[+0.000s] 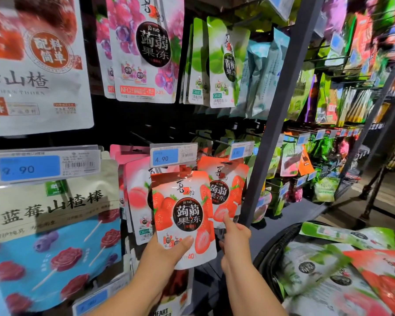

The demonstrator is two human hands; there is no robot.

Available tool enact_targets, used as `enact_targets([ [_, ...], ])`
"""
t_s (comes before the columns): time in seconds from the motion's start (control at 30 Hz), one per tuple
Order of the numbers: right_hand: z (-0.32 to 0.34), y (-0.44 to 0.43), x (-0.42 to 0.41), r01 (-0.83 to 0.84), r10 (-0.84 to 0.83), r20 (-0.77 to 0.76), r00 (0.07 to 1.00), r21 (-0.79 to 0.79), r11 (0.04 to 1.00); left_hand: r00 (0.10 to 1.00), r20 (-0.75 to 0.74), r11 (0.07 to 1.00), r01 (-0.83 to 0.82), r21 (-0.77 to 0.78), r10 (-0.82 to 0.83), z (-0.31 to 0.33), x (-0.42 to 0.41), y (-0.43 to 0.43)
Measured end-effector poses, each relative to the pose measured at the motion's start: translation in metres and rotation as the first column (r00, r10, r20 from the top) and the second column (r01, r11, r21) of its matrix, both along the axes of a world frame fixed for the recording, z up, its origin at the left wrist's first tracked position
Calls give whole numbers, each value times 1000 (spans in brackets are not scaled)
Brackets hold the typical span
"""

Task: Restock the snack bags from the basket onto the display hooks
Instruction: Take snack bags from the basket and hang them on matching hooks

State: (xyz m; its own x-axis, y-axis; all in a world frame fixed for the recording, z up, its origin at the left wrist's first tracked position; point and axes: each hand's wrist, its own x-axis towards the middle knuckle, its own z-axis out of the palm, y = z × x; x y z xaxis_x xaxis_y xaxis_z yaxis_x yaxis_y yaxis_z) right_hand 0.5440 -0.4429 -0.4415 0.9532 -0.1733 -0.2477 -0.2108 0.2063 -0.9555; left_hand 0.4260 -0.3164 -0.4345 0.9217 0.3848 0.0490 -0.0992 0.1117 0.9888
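My left hand (167, 252) grips the lower part of a red and white strawberry jelly bag (183, 215), thumb across its front, holding it up just under the 4.90 price tag (172, 155). Behind it hangs a second strawberry jelly bag (226, 190) on the display hook. My right hand (234, 238) points its forefinger up against the bottom of that hanging bag, the other fingers curled. At the lower right the black basket (271, 247) holds several green and red snack bags (342, 270).
Pink peach bags (136, 197) hang left of the strawberry ones. Grape bags (146, 49) and green plum bags (224, 62) hang above. A large blueberry hawthorn bag (53, 224) fills the left. A dark upright shelf post (274, 115) stands right of the hooks.
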Motion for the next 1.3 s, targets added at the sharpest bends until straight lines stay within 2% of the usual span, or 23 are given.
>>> enact_targets([
  [0.07, 16, -2, -22, -192, 187, 68, 980, 77, 978, 1000, 16, 1000, 15, -9, -15, 2, 3, -4],
  [0.13, 33, -4, -43, -388, 369, 137, 919, 145, 910, 999, 26, 1000, 29, -1, -29, 4, 7, -7],
  [0.2, 39, -7, -52, -460, 437, 191, 879, 103, 882, 999, 34, 999, 42, 18, -43, 8, 12, -11],
  [0.3, 35, -14, -52, -376, 363, 253, 897, 2, 927, 998, 18, 998, 59, 35, -59, 13, 24, -15],
  [0.47, 34, -26, -40, -174, 162, 307, 938, 9, 985, 996, -50, 992, 84, 95, -79, 24, 50, -30],
  [0.57, 32, -29, -29, -91, 77, 297, 952, 33, 995, 995, -40, 984, 95, 151, -90, 31, 64, -37],
  [0.7, 34, -32, -14, -23, 12, 315, 949, 30, 999, 997, -10, 992, 80, 100, -79, 37, 83, -43],
  [1.03, 28, -24, 14, 31, -13, 334, 943, -49, 998, 999, -49, 990, -4, 138, 10, 32, 109, -37],
  [1.3, 25, -15, 20, 70, 50, 406, 912, -275, 959, 995, -81, 976, -37, 214, 55, 31, 114, -33],
])
